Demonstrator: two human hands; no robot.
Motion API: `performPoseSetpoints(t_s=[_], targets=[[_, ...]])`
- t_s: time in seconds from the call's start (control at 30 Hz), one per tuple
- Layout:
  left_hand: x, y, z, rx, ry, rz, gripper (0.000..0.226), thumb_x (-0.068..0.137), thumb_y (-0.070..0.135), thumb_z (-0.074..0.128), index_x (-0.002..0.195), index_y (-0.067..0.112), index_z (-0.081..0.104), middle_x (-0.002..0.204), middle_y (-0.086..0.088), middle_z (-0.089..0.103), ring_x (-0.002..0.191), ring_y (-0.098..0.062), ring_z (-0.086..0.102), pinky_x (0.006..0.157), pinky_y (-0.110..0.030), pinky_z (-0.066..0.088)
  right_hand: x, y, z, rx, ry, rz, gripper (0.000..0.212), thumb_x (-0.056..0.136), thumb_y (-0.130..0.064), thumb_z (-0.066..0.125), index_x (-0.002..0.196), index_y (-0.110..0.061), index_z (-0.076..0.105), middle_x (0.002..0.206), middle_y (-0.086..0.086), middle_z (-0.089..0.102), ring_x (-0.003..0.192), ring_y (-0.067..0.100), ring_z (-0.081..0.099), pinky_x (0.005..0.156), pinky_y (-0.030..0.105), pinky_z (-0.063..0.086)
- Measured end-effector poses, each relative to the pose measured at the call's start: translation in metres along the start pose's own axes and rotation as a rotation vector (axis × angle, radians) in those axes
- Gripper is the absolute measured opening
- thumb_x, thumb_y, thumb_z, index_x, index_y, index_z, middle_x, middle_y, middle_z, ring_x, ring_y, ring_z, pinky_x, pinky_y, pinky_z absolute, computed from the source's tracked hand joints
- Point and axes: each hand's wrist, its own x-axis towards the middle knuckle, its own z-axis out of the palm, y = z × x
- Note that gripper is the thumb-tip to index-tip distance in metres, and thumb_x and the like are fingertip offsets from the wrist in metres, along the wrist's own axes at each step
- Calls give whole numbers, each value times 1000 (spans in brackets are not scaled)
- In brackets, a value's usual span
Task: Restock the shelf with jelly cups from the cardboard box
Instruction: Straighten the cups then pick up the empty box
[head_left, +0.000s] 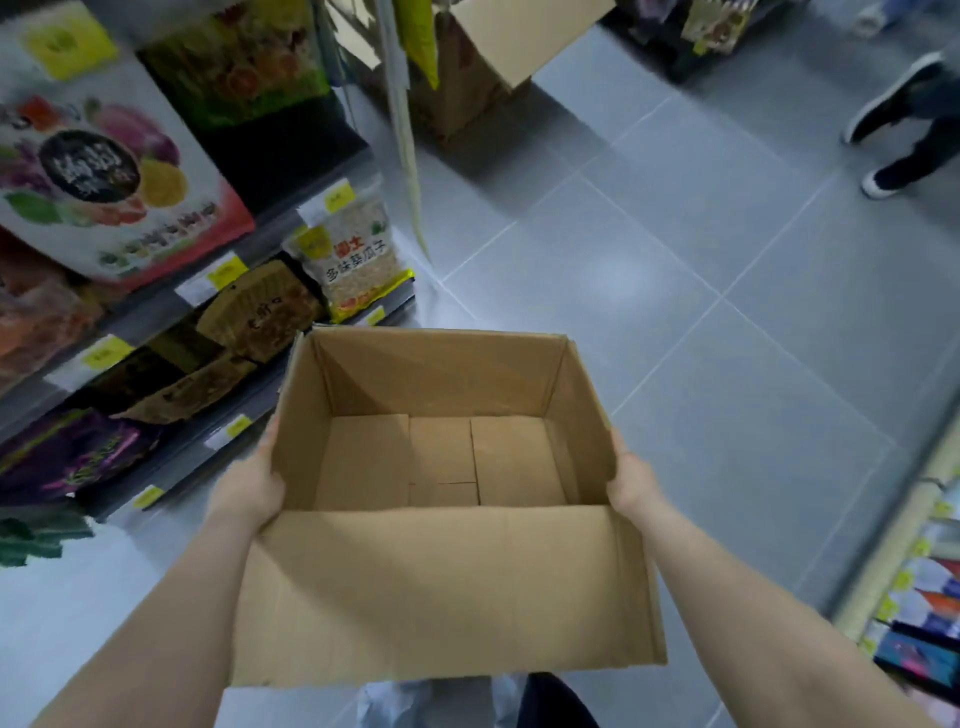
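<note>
An open brown cardboard box (447, 587) is held up in front of me above the grey tiled floor. Its inside shows only bare cardboard flaps; no jelly cups are visible in it. My left hand (249, 486) grips the box's left wall, fingers hidden behind it. My right hand (631, 480) grips the right wall the same way. The near flap hangs down toward me. To my left runs the shelf (171, 306), stocked with bagged snacks and yellow price tags.
A second open cardboard box (483, 67) stands on the floor ahead by the shelf end. Another person's legs and shoes (904, 119) are at the far right. A lower shelf with packets (924, 587) lines the right edge. My own feet show below the box.
</note>
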Motion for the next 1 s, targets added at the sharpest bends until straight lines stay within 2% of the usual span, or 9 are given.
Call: performPoseSetpoints(t_s=[0.03, 0.07, 0.13, 0.17, 0.3, 0.5, 0.7, 0.8, 1.0], targets=[[3, 14, -9, 52, 15, 44, 78, 91, 5, 40, 147, 37, -4, 72, -15, 62, 53, -26, 53, 46, -29, 39, -6, 8, -3, 35, 28, 25, 81, 81, 10, 41, 151, -14, 7, 128, 21, 54, 114, 36, 55, 91, 36, 46], [6, 28, -16, 100, 46, 96, 78, 91, 6, 42, 148, 35, -2, 80, -16, 65, 59, -28, 56, 50, -31, 44, -12, 15, -6, 70, 52, 54, 81, 81, 10, 42, 150, -14, 9, 128, 21, 55, 114, 37, 55, 92, 37, 46], [9, 55, -31, 167, 93, 188, 76, 91, 9, 44, 149, 34, 2, 104, -21, 64, 80, -34, 61, 66, -38, 49, -26, 30, -6, 144, 81, 110, 80, 81, 9, 43, 150, -15, 10, 127, 21, 55, 115, 38, 54, 93, 38, 45], [10, 69, -38, 195, 98, 217, 76, 91, 9, 44, 149, 36, 3, 108, -22, 62, 86, -36, 61, 71, -39, 49, -33, 37, -5, 181, 101, 135, 81, 81, 10, 42, 150, -16, 10, 128, 21, 55, 115, 38, 53, 94, 39, 45], [11, 129, -56, 263, 97, 353, 78, 89, 8, 42, 147, 41, 2, 106, -21, 62, 84, -36, 61, 68, -37, 49, -53, 64, -11, 277, 155, 264, 81, 83, 9, 42, 150, -21, 10, 130, 20, 54, 118, 37, 51, 95, 39, 42], [22, 251, -50, 408, 66, 531, 78, 87, 8, 43, 148, 41, 6, 113, -26, 59, 99, -41, 59, 83, -43, 48, -55, 125, -39, 387, 188, 466, 79, 84, 5, 43, 150, -23, 9, 128, 23, 54, 120, 38, 50, 99, 42, 41], [44, 385, -22, 489, 21, 678, 82, 84, 4, 43, 149, 37, 6, 105, -26, 63, 94, -41, 60, 78, -43, 48, -36, 188, -83, 532, 239, 568, 80, 84, 8, 40, 150, -23, 9, 129, 21, 54, 116, 38, 52, 98, 43, 42], [53, 452, -11, 524, -7, 729, 84, 82, 3, 41, 147, 42, 5, 102, -24, 63, 90, -40, 61, 75, -41, 48, -29, 212, -105, 624, 248, 627, 79, 87, 6, 41, 150, -27, 8, 129, 18, 54, 112, 36, 55, 93, 40, 45], [58, 598, 7, 637, 3, 881, 80, 85, 7, 39, 147, 44, 5, 109, -24, 60, 96, -41, 59, 80, -43, 49, -6, 261, -156, 688, 283, 739, 79, 88, 5, 40, 150, -30, 5, 134, 16, 51, 112, 34, 55, 93, 42, 47]])
